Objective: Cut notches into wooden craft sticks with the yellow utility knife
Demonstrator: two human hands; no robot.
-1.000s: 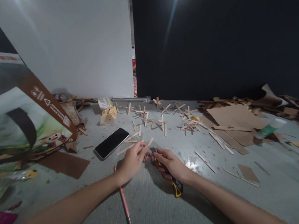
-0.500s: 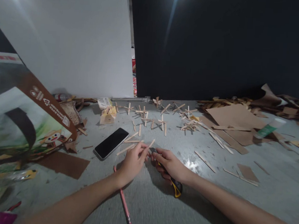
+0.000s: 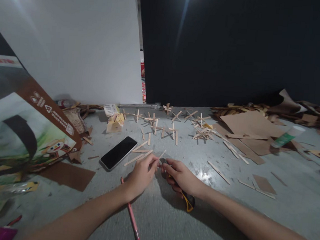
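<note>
A: Status?
B: Left hand pinches a stick between thumb and forefinger, low at the table, just right of the phone. The stick's free end points away from the person.
A: Right?
B: Right hand is closed round the knife. Its yellow-black tail shows below the palm, and its front end meets the stick at the fingertips.
A: Blade on wood?
B: Can't tell, fingers hide it. I read this as the cut step: stick steadied, knife at its near end.
A: What does the next move need?
B: Firm pinch, stick flat on the table, left fingertips out of the blade line, short stroke. Thin wood may split or skid.
A: Clutter?
B: Pencil lies by the left wrist. Crossed sticks sit further back. Cardboard and glue are well apart, right.
</note>
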